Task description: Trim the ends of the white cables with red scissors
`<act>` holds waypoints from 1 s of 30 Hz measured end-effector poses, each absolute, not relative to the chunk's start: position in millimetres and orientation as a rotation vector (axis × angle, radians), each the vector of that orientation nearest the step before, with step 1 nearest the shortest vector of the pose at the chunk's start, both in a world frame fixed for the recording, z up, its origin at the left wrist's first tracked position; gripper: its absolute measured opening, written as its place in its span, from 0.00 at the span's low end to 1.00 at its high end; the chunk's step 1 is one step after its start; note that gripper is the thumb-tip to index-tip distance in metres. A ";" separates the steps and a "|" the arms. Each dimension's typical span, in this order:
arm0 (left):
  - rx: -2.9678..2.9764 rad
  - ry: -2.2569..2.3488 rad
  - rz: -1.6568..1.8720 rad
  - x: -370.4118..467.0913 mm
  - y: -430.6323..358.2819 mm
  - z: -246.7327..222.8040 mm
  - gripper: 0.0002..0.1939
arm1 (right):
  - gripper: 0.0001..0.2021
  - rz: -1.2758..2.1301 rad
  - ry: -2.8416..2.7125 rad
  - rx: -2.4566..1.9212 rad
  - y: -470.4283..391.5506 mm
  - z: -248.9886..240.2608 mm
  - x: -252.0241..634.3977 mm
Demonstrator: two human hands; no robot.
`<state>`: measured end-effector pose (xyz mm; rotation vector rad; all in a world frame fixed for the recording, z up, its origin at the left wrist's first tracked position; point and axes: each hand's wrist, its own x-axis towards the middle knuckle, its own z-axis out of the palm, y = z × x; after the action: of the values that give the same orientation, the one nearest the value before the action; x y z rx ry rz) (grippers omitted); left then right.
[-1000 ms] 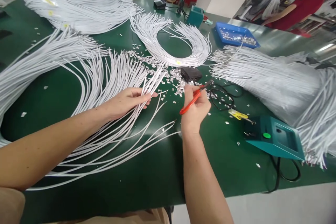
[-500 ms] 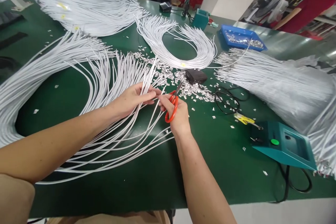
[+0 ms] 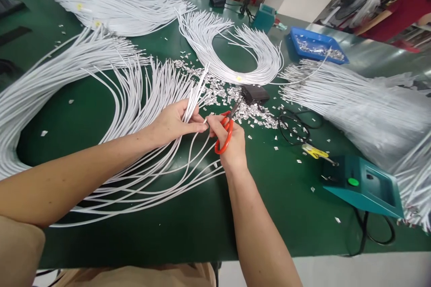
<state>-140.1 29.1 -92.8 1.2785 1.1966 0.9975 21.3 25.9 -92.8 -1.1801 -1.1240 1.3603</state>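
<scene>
Left hand (image 3: 182,121): thumb and fingers pressed together on a held bunch (image 3: 194,101) of white cables; the free ends point up and away from the wearer.
Right hand (image 3: 234,143): closed around red-handled scissors (image 3: 230,132), handles against the palm, blades directed away; thumb and forefinger are at a single cable (image 3: 192,141), beside the left thumb. Whether they pinch it, cannot tell.
Held bunch: in the left hand, above the green table (image 3: 168,242); the cables trail down and to the left.
Left of table: a curved cable bundle (image 3: 50,71), with a large cable pile (image 3: 128,0) behind it.
Centre: small silvery pieces (image 3: 259,116) scattered beyond the hands, around a black box (image 3: 255,94); a cable coil (image 3: 235,71) lies behind.
Right of table: a cable bundle in clear plastic (image 3: 363,98); nearer the wearer, a teal device (image 3: 367,188) with a green button and a yellow clip (image 3: 314,151) at its side.
Blue tray (image 3: 292,38): behind the plastic-covered bundle, holding similar pieces.
Background: a person in a red top (image 3: 397,13), at upper right.
</scene>
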 end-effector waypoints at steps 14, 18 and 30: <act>1.382 1.293 0.977 -148.2 34.4 -94.5 0.17 | 0.11 0.894 -1.896 -1.549 33.8 -103.3 41.0; 1.417 1.313 0.965 -147.6 34.3 -92.8 0.16 | 0.14 0.825 -1.995 -1.568 32.9 -105.3 39.4; 1.518 1.328 0.980 -145.7 31.8 -91.4 0.11 | 0.15 0.666 -2.145 -1.659 31.5 -102.6 36.2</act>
<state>-145.7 31.8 -91.4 1.5180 1.3282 0.9797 36.2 31.5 -102.6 -1.6586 -2.1449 0.6655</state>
